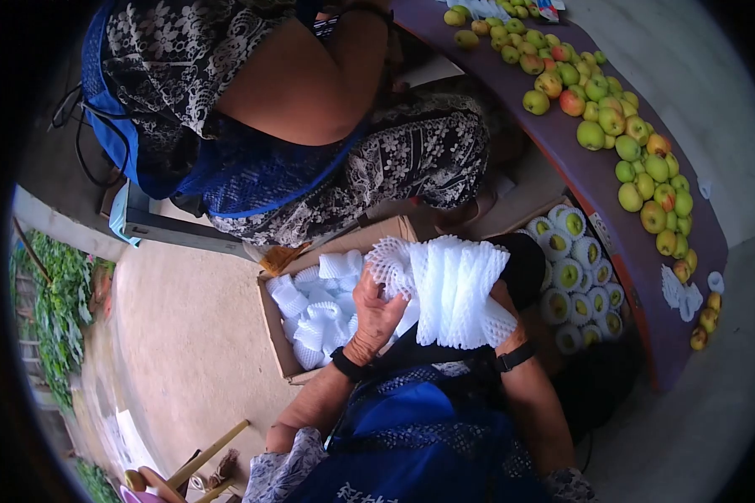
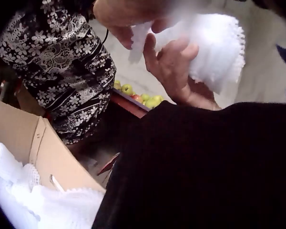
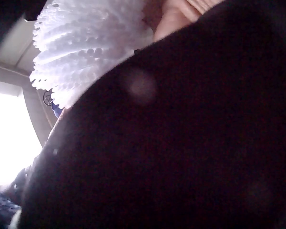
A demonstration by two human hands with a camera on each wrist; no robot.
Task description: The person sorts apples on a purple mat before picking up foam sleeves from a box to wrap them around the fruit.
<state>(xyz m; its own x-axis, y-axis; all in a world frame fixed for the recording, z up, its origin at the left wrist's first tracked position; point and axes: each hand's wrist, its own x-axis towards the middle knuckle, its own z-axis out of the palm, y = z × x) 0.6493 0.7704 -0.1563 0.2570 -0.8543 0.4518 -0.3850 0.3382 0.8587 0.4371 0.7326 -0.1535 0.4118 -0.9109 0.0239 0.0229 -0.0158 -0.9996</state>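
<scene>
My right hand grips a thick bundle of white foam fruit nets from its right side, above my lap. At the bundle's left end, my left hand pinches a single foam net that flares outward. The left wrist view shows both hands close together, with a strip of white foam between the left fingers and the bundle behind the right hand. Ridged layers of the bundle fill the top of the right wrist view, where dark cloth covers most of the rest.
A cardboard box of loose foam nets stands left of my lap. To the right, a box holds netted apples. Many apples lie on a long purple-topped table. Another person sits across from me.
</scene>
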